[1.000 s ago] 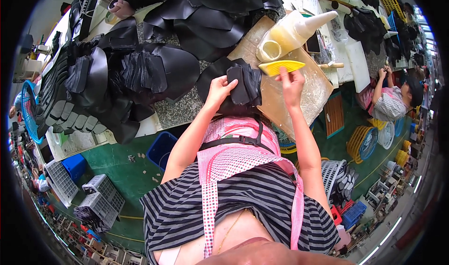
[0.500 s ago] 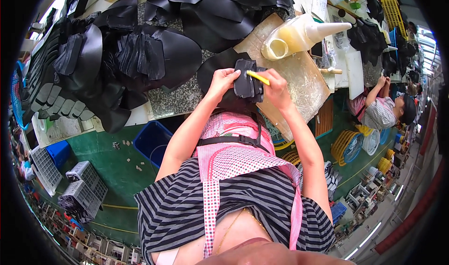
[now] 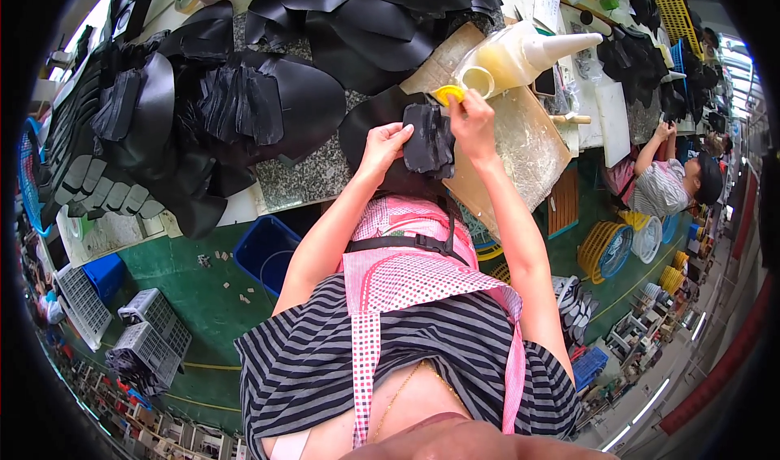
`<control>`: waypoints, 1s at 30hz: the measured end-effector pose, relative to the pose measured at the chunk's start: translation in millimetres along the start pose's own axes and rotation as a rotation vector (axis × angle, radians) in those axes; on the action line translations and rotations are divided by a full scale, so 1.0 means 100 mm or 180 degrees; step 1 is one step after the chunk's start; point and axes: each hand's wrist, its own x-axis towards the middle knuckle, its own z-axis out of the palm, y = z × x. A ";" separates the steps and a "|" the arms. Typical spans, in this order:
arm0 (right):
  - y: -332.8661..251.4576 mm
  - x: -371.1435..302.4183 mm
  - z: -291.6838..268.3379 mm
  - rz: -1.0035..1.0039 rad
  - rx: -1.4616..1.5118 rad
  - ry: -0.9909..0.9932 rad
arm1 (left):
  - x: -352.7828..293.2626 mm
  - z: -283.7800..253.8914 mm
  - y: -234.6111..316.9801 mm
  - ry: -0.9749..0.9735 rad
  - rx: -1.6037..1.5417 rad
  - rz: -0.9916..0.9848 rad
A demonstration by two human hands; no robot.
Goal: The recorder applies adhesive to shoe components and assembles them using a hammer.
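Observation:
My left hand [image 3: 380, 149] is closed on the left edge of a stack of black leather pieces [image 3: 426, 141], its thumb lying on top. Between the fingers of my right hand [image 3: 474, 125] is a small flat yellow spreader [image 3: 448, 93], held just off the stack's upper right. It lies close to the round opening of a whitish glue bottle [image 3: 505, 60], which rests on its side with pale yellowish contents. Whether the spreader touches the opening I cannot tell. Larger black leather pieces [image 3: 370, 127] lie beneath the stack.
Piles of black leather pieces [image 3: 301, 94] cover the left and far bench. A glue-smeared board [image 3: 528, 147] lies to the right, beside a wooden-handled tool [image 3: 571, 119]. A blue bin [image 3: 264, 245] stands below the bench edge. Another person [image 3: 662, 185] works at the right.
My right hand has lifted the yellow spreader off the top of the stack and carried it away from me, to the bottle's opening. My left hand keeps its grip on the stack.

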 end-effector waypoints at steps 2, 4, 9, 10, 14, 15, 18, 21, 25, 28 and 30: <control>0.10 0.06 -0.09 0.0198 0.0135 0.0234 | -0.09 -0.04 0.03 0.0157 -0.0106 0.0010; 0.15 0.08 -0.31 0.0453 -0.0038 0.0969 | -0.20 -0.06 0.09 0.0414 -0.0330 0.0018; 0.38 0.14 -0.33 -0.0110 -0.0323 0.0686 | -0.17 -0.01 0.20 0.0614 -0.0460 0.0137; 0.45 0.09 -0.34 -0.0106 -0.0320 0.0690 | -0.13 -0.01 0.21 0.0697 -0.0441 0.0178; 0.43 0.01 -0.39 0.1540 0.0503 0.1057 | -0.03 -0.07 0.13 0.0554 -0.0319 0.0094; 0.39 -0.04 -0.40 0.1578 0.0694 0.0930 | -0.03 -0.09 0.12 0.0454 -0.0371 0.0076; 0.09 -0.22 -0.31 0.1453 0.1077 0.0250 | -0.04 -0.09 0.14 0.0369 -0.0399 -0.0005; -0.14 -0.23 -0.11 0.0754 0.0634 -0.0501 | -0.05 -0.09 0.10 0.0339 -0.0388 0.0036; -0.14 -0.03 0.07 0.0316 0.0549 0.0140 | -0.06 -0.06 0.10 0.0432 -0.0389 0.0018; -0.18 -0.19 -0.10 0.0412 0.0693 -0.0538 | -0.07 -0.13 0.02 0.0490 -0.0433 0.0062; -0.18 -0.31 -0.23 0.0371 0.0773 -0.0880 | -0.09 -0.14 0.00 0.0437 -0.0404 0.0041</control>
